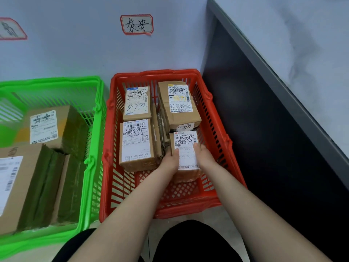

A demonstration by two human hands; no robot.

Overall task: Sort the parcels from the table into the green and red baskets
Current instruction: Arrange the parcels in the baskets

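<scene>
A small cardboard parcel (186, 142) with a white label sits low inside the red basket (213, 133), at its near right. My left hand (171, 160) grips its left side and my right hand (204, 157) grips its right side, thumbs on the label. Three other labelled parcels lie in the red basket: one at the far left (137, 104), one at the near left (137, 144), one at the far right (178, 104). The green basket (92, 148) stands to the left with a parcel at its back (54, 127) and a larger one (22, 186) in front.
Both baskets stand on the floor against a pale wall. A red-edged handwritten label (137, 24) is stuck on the wall above the red basket, another (11, 29) at the far left. The table's dark side and grey edge (273, 76) rise on the right.
</scene>
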